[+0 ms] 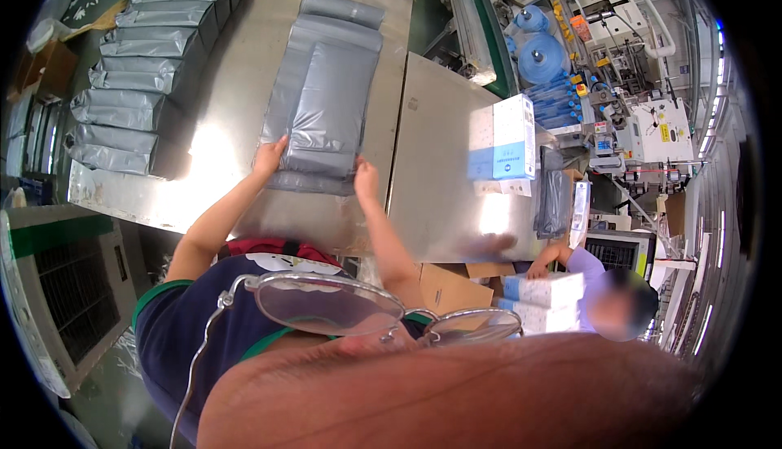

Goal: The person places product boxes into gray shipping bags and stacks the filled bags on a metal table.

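A grey plastic mailing bag (pixel 330 99) lies flat on the metal table in front of me, with more grey plastic showing beneath its near and far ends. On its left near edge, my left hand (pixel 271 156) is closed, thumb on top. The right near corner is pinched by my right hand (pixel 366 178), fingers curled in. Whether the bag has anything inside, I cannot tell. To the left, a long row of filled grey mailing bags (pixel 147 62) stands packed side by side along the table.
White and blue cartons (pixel 511 143) stand on the right part of the steel table (pixel 432 123). Near them are grey bags (pixel 554 203) and a co-worker (pixel 590 282) holding similar cartons. A machine with blue film rolls (pixel 540 58) is beyond. An open cardboard box (pixel 452 290) is below the table edge.
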A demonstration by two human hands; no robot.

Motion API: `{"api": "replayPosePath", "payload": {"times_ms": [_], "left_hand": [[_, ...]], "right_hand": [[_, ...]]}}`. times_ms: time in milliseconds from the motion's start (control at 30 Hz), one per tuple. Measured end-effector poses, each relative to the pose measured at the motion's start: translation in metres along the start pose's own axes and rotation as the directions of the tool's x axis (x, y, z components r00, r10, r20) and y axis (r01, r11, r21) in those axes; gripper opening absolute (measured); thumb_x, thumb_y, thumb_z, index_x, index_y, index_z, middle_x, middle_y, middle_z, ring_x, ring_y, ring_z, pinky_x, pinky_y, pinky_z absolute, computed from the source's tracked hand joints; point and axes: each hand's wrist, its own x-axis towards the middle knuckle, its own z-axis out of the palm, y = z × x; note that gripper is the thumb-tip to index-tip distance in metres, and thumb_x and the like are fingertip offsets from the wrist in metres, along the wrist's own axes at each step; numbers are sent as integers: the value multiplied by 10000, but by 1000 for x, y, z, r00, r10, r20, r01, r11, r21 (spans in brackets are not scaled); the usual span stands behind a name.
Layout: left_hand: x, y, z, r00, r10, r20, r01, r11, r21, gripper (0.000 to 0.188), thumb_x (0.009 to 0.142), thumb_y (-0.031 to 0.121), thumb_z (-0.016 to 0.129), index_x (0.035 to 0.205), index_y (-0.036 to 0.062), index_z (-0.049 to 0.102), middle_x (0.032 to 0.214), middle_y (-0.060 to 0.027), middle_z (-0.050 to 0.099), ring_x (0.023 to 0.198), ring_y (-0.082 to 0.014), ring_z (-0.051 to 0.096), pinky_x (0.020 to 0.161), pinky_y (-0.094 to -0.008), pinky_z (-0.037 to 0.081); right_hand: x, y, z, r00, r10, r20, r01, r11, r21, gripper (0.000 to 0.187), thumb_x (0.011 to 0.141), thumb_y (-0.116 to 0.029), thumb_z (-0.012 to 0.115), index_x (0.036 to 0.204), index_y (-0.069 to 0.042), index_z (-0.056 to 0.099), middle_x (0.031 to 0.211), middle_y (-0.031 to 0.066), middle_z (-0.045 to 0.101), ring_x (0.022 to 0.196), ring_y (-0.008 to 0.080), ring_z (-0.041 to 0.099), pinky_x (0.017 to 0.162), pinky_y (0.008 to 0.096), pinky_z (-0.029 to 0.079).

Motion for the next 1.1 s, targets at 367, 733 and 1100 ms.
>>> {"api": "replayPosePath", "payload": {"times_ms": [367, 733, 1100], "left_hand": [[-21, 81, -42, 838, -132, 530, 334, 892, -306, 910, 658, 445, 565, 1252, -5, 43, 1296, -174, 102, 1206, -238, 99, 965, -343, 122], [-141, 14, -360, 884, -102, 456, -424, 239, 874, 879, 436, 219, 708, 1175, 30, 269, 1052, -102, 413, 1005, -219, 404, 823, -380, 301], [-29, -123, -503, 831, 518, 203, -254, 29, 967, 393, 647, 19, 451, 1039, 40, 439, 1042, -110, 471, 1022, -215, 421, 898, -347, 277]], "right_hand": [[-22, -66, -8, 848, -190, 496, 333, 917, -218, 610, 726, -249, 468, 1227, -41, 190, 998, 198, 460, 893, 333, 466, 748, 363, 379], [-104, -108, 72, 470, -528, 708, 380, 844, 377, 1019, 581, -156, 704, 1252, -59, -57, 820, 56, 532, 627, 146, 518, 577, 266, 438], [-105, -115, 92, 472, -547, 692, 360, 835, 416, 748, 674, -129, 606, 1262, -131, 144, 797, 57, 552, 663, 151, 540, 631, 265, 435]]}}
